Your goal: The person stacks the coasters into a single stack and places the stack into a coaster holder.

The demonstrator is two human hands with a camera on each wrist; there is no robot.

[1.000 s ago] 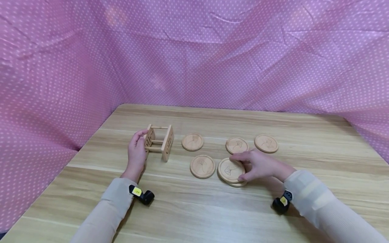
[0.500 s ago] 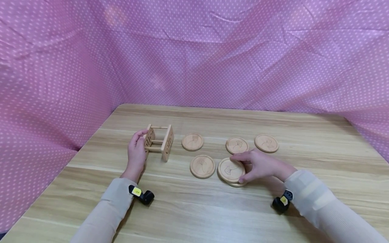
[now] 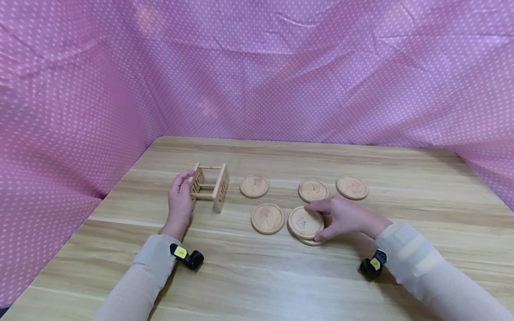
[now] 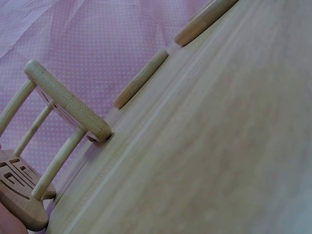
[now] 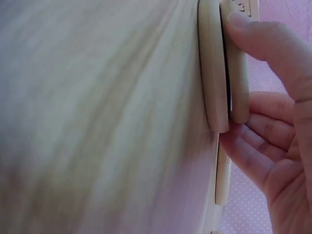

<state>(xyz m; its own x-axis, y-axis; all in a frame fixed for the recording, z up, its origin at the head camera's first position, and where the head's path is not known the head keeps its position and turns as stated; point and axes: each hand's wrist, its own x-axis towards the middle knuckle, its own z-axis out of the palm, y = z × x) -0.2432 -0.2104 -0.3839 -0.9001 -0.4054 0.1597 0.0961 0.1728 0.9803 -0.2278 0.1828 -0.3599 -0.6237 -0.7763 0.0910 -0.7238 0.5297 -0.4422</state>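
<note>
On the left of the table, my left hand (image 3: 180,200) grips the near-left end panel of a wooden coaster holder (image 3: 219,189), fingers over its outer side. The holder has two cut-out panels joined by round rods; its far panel (image 4: 68,100) and rods show in the left wrist view. My right hand (image 3: 347,217) pinches a round wooden coaster (image 3: 304,223) by its edge, thumb and fingers on its right side. It lies over another coaster (image 5: 213,68), with a thin gap between them in the right wrist view. A leaf drawing marks the upper coaster.
Several more wooden coasters lie flat: one coaster (image 3: 267,218) just left of the pair, another coaster (image 3: 254,186) near the holder, a coaster (image 3: 313,191) behind the pair and a coaster (image 3: 351,187) farther right. Pink dotted cloth (image 3: 257,89) hangs behind the table (image 3: 257,276).
The leaf drawing on the upper coaster has turned slightly under my right fingers. My left hand and the holder stay where they were.
</note>
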